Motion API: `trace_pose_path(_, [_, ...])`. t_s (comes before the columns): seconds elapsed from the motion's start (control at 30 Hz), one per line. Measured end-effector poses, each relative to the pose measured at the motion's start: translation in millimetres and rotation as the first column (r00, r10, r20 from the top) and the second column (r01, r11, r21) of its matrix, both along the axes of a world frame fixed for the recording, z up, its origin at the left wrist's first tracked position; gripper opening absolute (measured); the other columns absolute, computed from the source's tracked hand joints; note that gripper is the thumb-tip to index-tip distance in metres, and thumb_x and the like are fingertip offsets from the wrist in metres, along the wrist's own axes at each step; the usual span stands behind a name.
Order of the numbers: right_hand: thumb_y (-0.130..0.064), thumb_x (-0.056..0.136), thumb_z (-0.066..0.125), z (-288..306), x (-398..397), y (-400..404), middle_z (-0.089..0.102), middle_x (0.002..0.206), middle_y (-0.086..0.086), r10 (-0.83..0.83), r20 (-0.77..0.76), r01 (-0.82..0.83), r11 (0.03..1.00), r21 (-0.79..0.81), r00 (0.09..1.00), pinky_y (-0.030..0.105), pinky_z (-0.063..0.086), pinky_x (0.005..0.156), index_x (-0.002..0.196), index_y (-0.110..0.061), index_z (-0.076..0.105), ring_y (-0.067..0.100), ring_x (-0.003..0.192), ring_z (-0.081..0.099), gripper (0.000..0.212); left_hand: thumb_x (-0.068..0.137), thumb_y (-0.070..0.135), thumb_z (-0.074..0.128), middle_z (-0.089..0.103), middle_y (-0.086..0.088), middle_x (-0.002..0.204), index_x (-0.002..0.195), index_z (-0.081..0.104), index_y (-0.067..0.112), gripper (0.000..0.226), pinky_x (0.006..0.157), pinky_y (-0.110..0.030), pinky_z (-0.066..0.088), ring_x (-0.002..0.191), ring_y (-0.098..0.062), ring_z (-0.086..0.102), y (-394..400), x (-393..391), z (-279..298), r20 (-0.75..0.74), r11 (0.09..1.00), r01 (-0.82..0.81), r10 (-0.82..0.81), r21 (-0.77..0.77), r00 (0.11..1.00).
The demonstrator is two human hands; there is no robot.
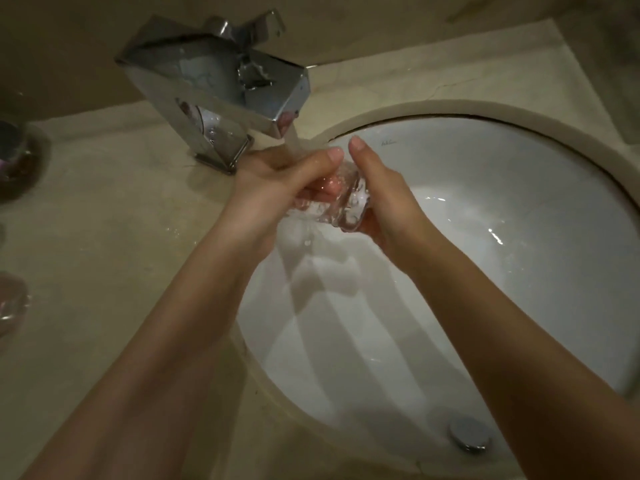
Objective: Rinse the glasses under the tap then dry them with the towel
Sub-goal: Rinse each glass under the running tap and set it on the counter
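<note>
A clear drinking glass [341, 202] lies tilted on its side between my two hands, under the stream of water from the chrome tap [221, 84]. My left hand [277, 181] grips the glass from the left, thumb over the top. My right hand [384, 199] holds its thick base from the right, thumb pointing up. Water spills out of the glass into the white sink [485, 271]. No towel is in view.
The beige stone counter [104, 237] surrounds the oval sink. At the far left edge stand two more glasses, one [14, 157] farther back and one [12, 303] nearer. The chrome drain [471, 434] sits at the basin's near side.
</note>
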State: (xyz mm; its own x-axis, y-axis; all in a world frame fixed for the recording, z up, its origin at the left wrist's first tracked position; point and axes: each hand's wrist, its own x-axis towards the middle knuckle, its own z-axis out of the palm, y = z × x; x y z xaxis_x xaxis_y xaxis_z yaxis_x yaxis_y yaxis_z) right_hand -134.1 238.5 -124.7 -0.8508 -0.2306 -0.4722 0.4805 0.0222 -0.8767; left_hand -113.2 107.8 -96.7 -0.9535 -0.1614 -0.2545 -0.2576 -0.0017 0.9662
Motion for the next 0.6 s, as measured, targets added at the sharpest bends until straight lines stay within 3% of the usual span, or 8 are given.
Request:
trace_pose_path(0.13, [-0.041,0.102,0.041,-1,15,-4,0.067,0.111,0.018,-0.111,0.204,0.162,0.954,-0.253,0.973,0.033,0.056,0.067,0.123,-0.006,0.059,0.024,0.085,0.067,0.045,0.076,0.025,0.081,0.075,-0.001,0.092,0.099,0.07,0.015,0.028,0.084,-0.039,0.056,0.088,-0.019,0.073,12,11,-9,-0.075,0.987,-0.158,0.158,0.0,0.985])
trace_pose_path(0.2, [-0.041,0.103,0.036,2,20,-6,0.067,0.107,0.018,-0.106,0.292,0.203,0.924,-0.325,0.95,0.038,0.059,0.073,0.117,-0.006,0.059,0.025,0.086,0.066,0.044,0.076,0.029,0.081,0.072,-0.004,0.108,0.116,0.063,0.013,0.047,0.083,-0.031,0.056,0.093,-0.014,0.072,21,18,-11,-0.073,0.972,-0.23,0.234,0.052,0.97])
trace_pose_path(0.27, [-0.055,0.096,0.041,2,21,-8,0.072,0.096,0.009,-0.092,0.205,0.135,0.969,-0.206,0.974,0.042,0.057,0.083,0.105,-0.01,0.064,0.021,0.085,0.07,0.052,0.086,0.03,0.073,0.068,-0.002,0.115,0.126,0.054,0.011,0.048,0.07,-0.008,0.049,0.088,0.004,0.068,30,24,-8,-0.064,0.962,-0.274,0.274,0.013,0.96])
trace_pose_path(0.33, [-0.082,0.069,0.052,3,18,-13,0.074,0.092,0.004,-0.026,0.049,0.027,1.0,-0.014,0.998,0.047,0.058,0.085,0.102,-0.015,0.066,0.018,0.082,0.073,0.076,0.092,0.032,0.065,0.067,-0.004,0.116,0.129,0.051,0.009,0.046,0.064,-0.005,0.046,0.083,0.009,0.066,35,25,-11,-0.072,0.959,-0.282,0.279,-0.035,0.958])
trace_pose_path(0.4, [-0.092,0.056,0.053,2,15,-18,0.072,0.102,0.007,-0.018,-0.002,0.018,0.999,0.051,1.0,0.047,0.058,0.083,0.112,-0.018,0.06,0.022,0.089,0.073,0.093,0.092,0.04,0.063,0.068,-0.007,0.114,0.127,0.052,0.011,0.047,0.07,-0.017,0.055,0.086,-0.001,0.07,37,21,-10,-0.044,0.949,-0.314,0.315,0.026,0.948])
trace_pose_path(0.5, [-0.067,0.091,0.04,5,11,-22,0.07,0.11,0.011,-0.07,0.105,0.082,0.989,-0.119,0.992,0.046,0.06,0.076,0.116,-0.014,0.056,0.025,0.091,0.071,0.06,0.094,0.042,0.059,0.068,-0.004,0.12,0.118,0.06,0.026,0.029,0.091,-0.042,0.057,0.103,-0.019,0.069,34,11,-13,0.041,0.895,-0.414,0.413,0.165,0.91])
trace_pose_path(0.53, [-0.061,0.095,0.037,5,10,-23,0.07,0.11,0.013,-0.086,0.146,0.109,0.982,-0.156,0.986,0.047,0.06,0.077,0.115,-0.013,0.058,0.027,0.092,0.071,0.056,0.093,0.044,0.059,0.068,-0.004,0.12,0.117,0.063,0.03,0.028,0.091,-0.045,0.056,0.103,-0.021,0.069,34,10,-14,0.063,0.892,-0.415,0.411,0.179,0.91])
trace_pose_path(0.6, [-0.072,0.087,0.042,4,9,-27,0.071,0.111,0.01,-0.086,0.131,0.102,0.988,-0.118,0.988,0.049,0.058,0.084,0.115,-0.016,0.06,0.028,0.096,0.071,0.065,0.09,0.048,0.058,0.069,-0.006,0.117,0.121,0.062,0.026,0.038,0.083,-0.043,0.059,0.098,-0.021,0.071,34,11,-16,0.057,0.898,-0.402,0.398,0.178,0.916])
